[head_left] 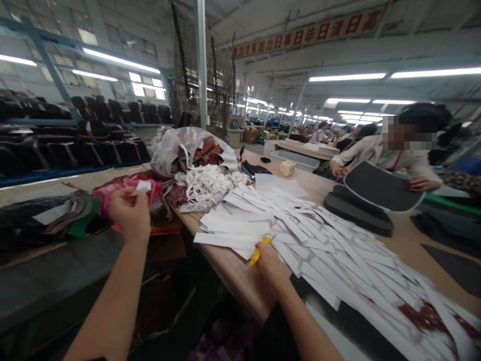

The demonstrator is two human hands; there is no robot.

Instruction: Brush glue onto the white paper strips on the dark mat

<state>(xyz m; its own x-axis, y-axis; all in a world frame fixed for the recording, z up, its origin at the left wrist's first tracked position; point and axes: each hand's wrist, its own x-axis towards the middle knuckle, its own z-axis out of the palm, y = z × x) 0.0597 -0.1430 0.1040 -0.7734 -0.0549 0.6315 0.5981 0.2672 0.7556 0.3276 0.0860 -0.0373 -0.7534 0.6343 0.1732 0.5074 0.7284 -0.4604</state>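
Note:
My left hand (130,213) is stretched out to the left, over a pink and dark pile of fabric pieces (124,193), and pinches a small white strip (143,186). My right hand (268,260) rests at the near edge of the wooden table (240,281) and grips a yellow-handled tool (261,249). Its tip lies against a wide spread of white paper strips (300,235) that covers the table in front of me.
A plastic bag (176,148) with red fabric and a heap of tangled white strips (205,185) sit at the table's far left. Across the table a person (398,155) holds a dark grey padded piece (379,188) above a stack of similar pieces (356,210). Dark stacked goods fill shelves (75,145) at left.

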